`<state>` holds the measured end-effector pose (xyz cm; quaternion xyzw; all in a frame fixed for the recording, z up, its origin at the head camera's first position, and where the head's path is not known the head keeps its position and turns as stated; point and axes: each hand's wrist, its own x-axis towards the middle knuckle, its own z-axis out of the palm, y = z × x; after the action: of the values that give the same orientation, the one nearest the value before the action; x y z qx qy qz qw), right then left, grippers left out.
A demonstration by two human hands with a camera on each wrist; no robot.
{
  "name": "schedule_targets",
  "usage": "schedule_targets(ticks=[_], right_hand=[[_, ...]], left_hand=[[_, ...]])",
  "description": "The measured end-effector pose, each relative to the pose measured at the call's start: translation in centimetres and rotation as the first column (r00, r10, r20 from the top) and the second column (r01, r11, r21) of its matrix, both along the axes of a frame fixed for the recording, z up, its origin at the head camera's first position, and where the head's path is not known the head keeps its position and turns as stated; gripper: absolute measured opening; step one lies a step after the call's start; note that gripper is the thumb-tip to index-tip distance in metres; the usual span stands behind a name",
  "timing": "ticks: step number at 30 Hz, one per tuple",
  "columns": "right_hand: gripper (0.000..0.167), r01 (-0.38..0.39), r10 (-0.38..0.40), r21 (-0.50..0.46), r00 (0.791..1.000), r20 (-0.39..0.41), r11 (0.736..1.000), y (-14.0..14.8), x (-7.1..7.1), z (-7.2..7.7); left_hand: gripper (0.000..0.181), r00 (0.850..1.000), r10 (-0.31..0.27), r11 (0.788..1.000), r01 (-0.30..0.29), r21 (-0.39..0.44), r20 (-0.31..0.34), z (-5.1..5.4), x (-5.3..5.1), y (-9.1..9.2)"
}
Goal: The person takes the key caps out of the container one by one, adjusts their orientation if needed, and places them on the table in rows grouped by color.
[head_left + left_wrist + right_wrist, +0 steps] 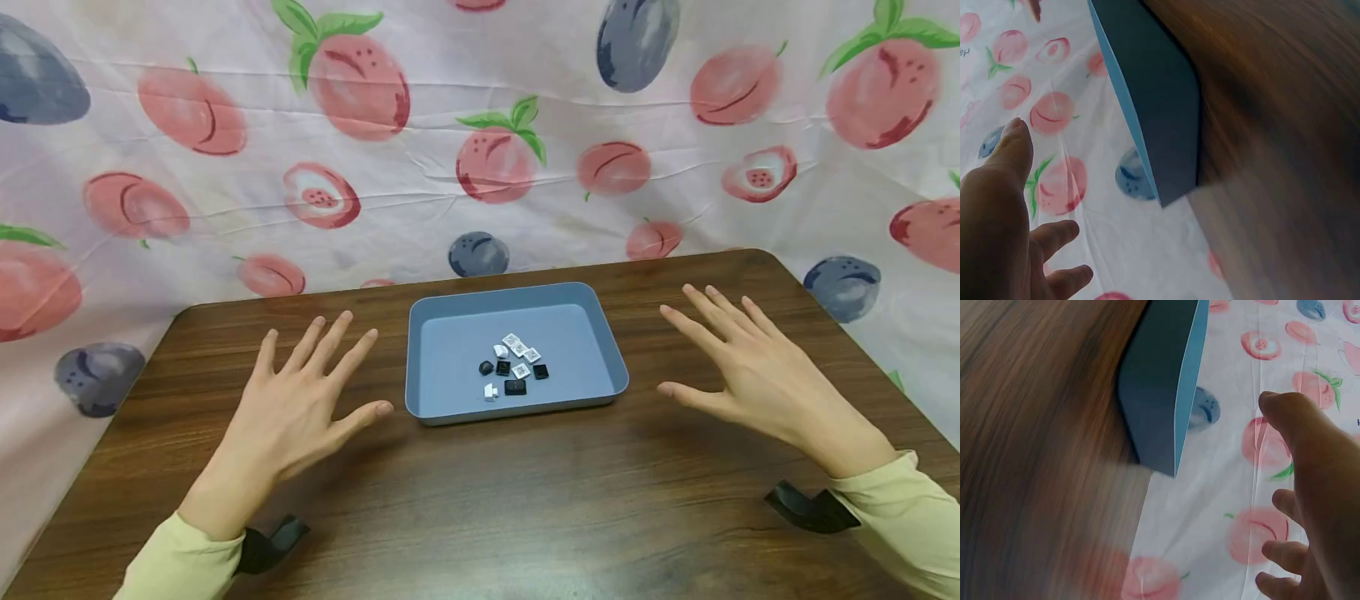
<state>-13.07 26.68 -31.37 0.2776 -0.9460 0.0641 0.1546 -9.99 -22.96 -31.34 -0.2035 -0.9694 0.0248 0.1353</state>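
Note:
A blue-grey rectangular tray (442,333) stands on the table between both hands. Inside it lie several small pieces that look like keycaps, some white (521,371) and some black (515,387), grouped loosely near the middle. To the left of the tray, my left hand (292,417) is held with fingers spread and nothing in it. On the other side, my right hand (765,375) is likewise spread and holds nothing. Neither hand touches the tray. Each wrist view shows the tray's outer wall (1169,106) beside the hand's fingers, but not the pieces inside.
The brown wood-grain table (480,500) has rounded far corners. Behind it hangs a white cloth (420,233) printed with peaches and blue fruit. A black strap (273,546) shows at the left sleeve, and another strap (813,508) at the right sleeve.

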Motion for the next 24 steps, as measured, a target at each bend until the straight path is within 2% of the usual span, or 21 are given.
schedule_targets(ticks=[6, 9, 18, 24], right_hand=[[0.087, -0.055, 0.058, -0.045, 0.996, 0.062, 0.997, -3.1, -1.2, -0.9], [0.085, -0.066, 0.071, -0.053, 0.993, 0.099, 0.996, -4.6, -1.8, -1.4], [0.078, -0.145, 0.161, -0.111, 0.974, 0.158, 0.983, -8.0, -3.4, -2.5], [0.063, -0.219, 0.235, -0.121, 0.962, 0.142, 0.968, -9.6, -4.3, -3.6]], left_hand=[[0.080, 0.989, 0.018, 0.996, -0.030, 0.086, 0.144, -1.8, -1.1, 1.5], [0.080, 0.984, 0.010, 0.993, -0.032, 0.118, 0.180, -2.7, -1.6, 2.1], [0.082, 0.977, -0.027, 0.989, -0.004, 0.148, 0.209, -4.3, -2.6, 3.7], [0.081, 0.974, -0.050, 0.989, 0.017, 0.149, 0.221, -5.1, -2.7, 4.2]])
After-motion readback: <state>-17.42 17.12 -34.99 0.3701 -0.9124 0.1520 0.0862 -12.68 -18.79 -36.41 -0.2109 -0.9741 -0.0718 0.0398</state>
